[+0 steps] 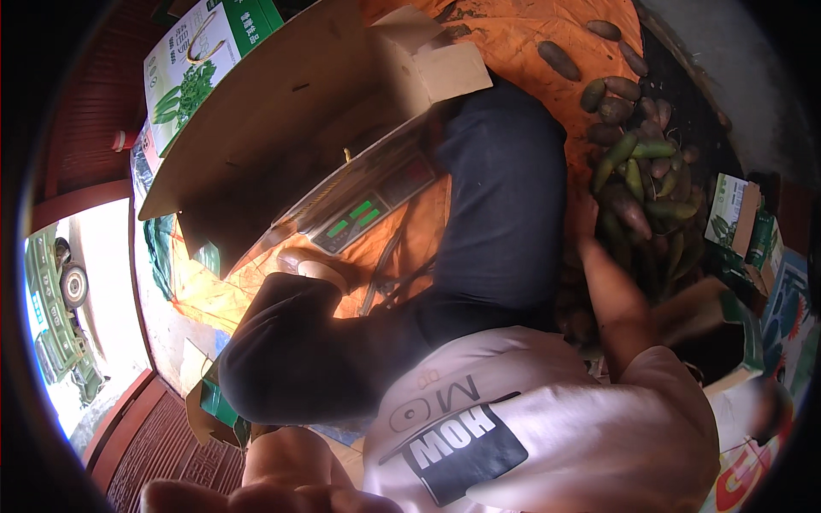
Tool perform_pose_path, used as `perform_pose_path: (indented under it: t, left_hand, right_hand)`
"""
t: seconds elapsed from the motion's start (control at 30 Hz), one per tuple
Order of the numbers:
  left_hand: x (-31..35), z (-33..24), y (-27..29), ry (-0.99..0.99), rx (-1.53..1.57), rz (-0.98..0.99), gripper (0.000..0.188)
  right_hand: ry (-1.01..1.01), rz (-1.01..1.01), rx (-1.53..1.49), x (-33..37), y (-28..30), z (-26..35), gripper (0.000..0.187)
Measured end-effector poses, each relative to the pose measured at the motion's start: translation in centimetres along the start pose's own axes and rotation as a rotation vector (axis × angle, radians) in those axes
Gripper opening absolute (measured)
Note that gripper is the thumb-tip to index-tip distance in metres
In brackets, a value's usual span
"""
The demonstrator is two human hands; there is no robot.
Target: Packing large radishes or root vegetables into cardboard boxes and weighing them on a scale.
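Note:
My right hand [583,219] reaches down between my knee and a heap of vegetables, at the heap's near left side. Its fingers blend into the shade and orange sheet, so their grip is unclear. Brown, potato-like tubers [631,214] and long green vegetables [634,178] make up the heap. At the lower edge, close to the camera, my left hand [265,496] is raised with its fingers curled; whatever they may hold is out of sight. An open cardboard box [282,111] stands beyond my knees, by a digital scale [359,219] with a lit green display.
An orange sheet [505,26] covers the floor, with a few loose tubers [559,61] at the far side. Printed cartons stand at the far left [192,73] and right [727,214]. Through the doorway on the left, a green vehicle [60,316] shows outside.

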State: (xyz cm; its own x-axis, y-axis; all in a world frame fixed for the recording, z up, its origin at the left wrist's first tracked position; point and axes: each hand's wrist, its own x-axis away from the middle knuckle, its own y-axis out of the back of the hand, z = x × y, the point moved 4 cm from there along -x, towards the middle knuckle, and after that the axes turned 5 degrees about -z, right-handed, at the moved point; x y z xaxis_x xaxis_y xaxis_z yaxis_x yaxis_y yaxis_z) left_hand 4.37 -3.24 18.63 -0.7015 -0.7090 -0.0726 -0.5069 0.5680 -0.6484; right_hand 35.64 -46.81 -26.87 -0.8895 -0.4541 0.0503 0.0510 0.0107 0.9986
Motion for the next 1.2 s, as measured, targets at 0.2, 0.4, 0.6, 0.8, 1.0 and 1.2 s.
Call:
perform_pose_path:
  t: [0.2,0.4,0.6,0.8,1.0,1.2]
  left_hand:
    - [-0.3,0.8,-0.7,0.052,0.049,0.017,0.005]
    - [-0.7,1.1,-1.2,0.097,0.107,0.041,0.005]
    - [-0.6,1.5,-1.6,0.127,0.138,0.051,0.005]
    - [-1.0,1.2,-1.3,0.143,0.193,0.065,0.005]
    - [-1.3,-0.2,-1.3,0.094,0.22,0.067,0.005]
    - [-1.9,-2.1,-1.6,0.047,0.203,0.041,0.006]
  right_hand:
    - [-0.289,0.131,0.069,-0.6,0.1,-3.5,0.055]
    - [0.041,0.364,0.093,1.8,-4.0,-2.5,0.048]
    - [0.016,0.231,-0.207,4.1,-1.9,1.1,0.034]
    - [0.044,-0.261,0.082,-3.0,7.1,1.0,0.068]
    - [-0.021,-0.209,0.644,-11.2,8.9,-8.5,0.081]
    - [0.079,-0.148,0.606,-14.7,11.1,-11.6,0.071]
